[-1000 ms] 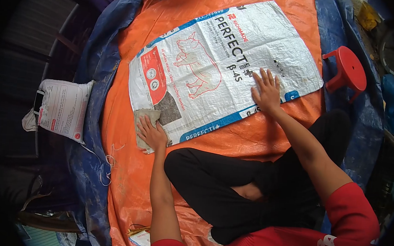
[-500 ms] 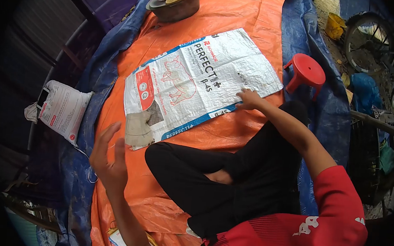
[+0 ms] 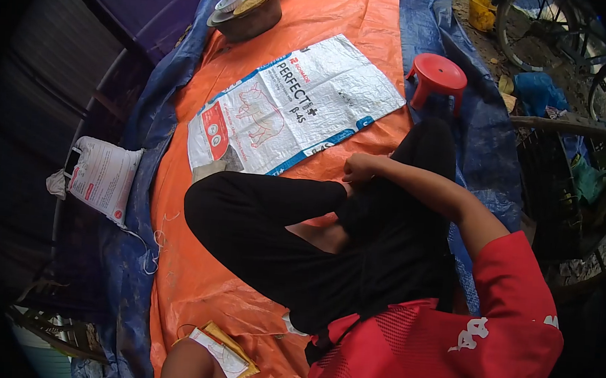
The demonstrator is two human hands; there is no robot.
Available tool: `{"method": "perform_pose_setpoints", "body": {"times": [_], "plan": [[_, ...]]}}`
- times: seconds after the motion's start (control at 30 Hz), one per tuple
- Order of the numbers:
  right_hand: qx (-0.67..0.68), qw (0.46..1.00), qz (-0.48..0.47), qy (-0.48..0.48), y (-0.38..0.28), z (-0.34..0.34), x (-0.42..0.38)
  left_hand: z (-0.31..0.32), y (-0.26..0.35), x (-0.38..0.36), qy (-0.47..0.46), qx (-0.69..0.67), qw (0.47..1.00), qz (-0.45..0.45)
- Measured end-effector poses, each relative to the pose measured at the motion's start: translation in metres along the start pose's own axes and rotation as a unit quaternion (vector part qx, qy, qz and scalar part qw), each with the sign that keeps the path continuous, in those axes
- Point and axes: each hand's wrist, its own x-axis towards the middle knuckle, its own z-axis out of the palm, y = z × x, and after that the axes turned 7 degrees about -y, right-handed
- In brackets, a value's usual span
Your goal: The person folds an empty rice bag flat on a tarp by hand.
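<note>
My right hand (image 3: 361, 168) is closed, its fingers curled in, just above my crossed legs (image 3: 265, 221) and close to my foot. Nothing shows in it. Beyond it a flattened white feed sack (image 3: 324, 92), printed with a red pig outline and the word PERFECT, lies on the orange tarp (image 3: 344, 9); the hand is apart from it. My left hand is out of view; only a bent part of that arm (image 3: 188, 367) shows at the bottom edge, beside a folded yellow-and-white printed bag (image 3: 225, 352).
To the right stands a red plastic stool (image 3: 439, 73). A metal basin (image 3: 248, 20) with bowls sits at the far end. At left a filled white sack (image 3: 104, 175) leans on blue tarp (image 3: 147, 108). Past the right edge are a bicycle wheel (image 3: 535, 30) and a yellow bucket (image 3: 481, 12).
My right hand has left the sack, drawn back toward my lap and closed. My left hand, raised and open before, has dropped out of view. The camera view has shifted.
</note>
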Motion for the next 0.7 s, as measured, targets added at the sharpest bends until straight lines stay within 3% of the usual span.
{"method": "perform_pose_setpoints", "body": {"times": [0.1, 0.2, 0.27, 0.33, 0.37, 0.4, 0.43, 0.47, 0.53, 0.57, 0.7], "plan": [[0.075, 0.989, -0.01, 0.13, 0.024, 0.032, 0.031, 0.032, -0.03, -0.033, -0.097, -0.034, 0.982, -0.157], [0.08, 0.981, -0.128, 0.123, 0.03, 0.038, 0.06, 0.071, -0.066, -0.076, -0.208, -0.039, 0.915, -0.343], [0.108, 0.989, -0.095, 0.042, -0.002, 0.032, 0.052, 0.098, -0.09, -0.111, -0.271, -0.033, 0.843, -0.463], [-0.105, 0.993, 0.043, 0.025, -0.045, 0.022, 0.047, 0.123, -0.111, -0.148, -0.327, -0.019, 0.756, -0.567], [-0.324, 0.939, 0.072, -0.09, -0.043, 0.033, 0.057, 0.136, -0.122, -0.168, -0.351, -0.006, 0.707, -0.614], [-0.524, 0.823, 0.094, -0.199, -0.035, 0.05, 0.077, 0.148, -0.13, -0.189, -0.372, 0.008, 0.656, -0.657], [-0.69, 0.654, 0.107, -0.29, -0.025, 0.073, 0.102, 0.159, -0.139, -0.208, -0.391, 0.024, 0.604, -0.694], [-0.813, 0.446, 0.113, -0.358, -0.017, 0.093, 0.128, 0.17, -0.145, -0.226, -0.413, 0.045, 0.549, -0.725], [-0.902, -0.04, 0.116, -0.413, -0.011, 0.099, 0.162, 0.189, -0.158, -0.261, -0.44, 0.088, 0.447, -0.774], [-0.921, -0.01, 0.08, -0.381, -0.003, 0.098, 0.16, 0.198, -0.163, -0.276, -0.452, 0.11, 0.398, -0.791], [-0.91, -0.036, 0.063, -0.409, -0.019, 0.09, 0.152, 0.223, -0.178, -0.327, -0.476, 0.194, 0.209, -0.832]]}}
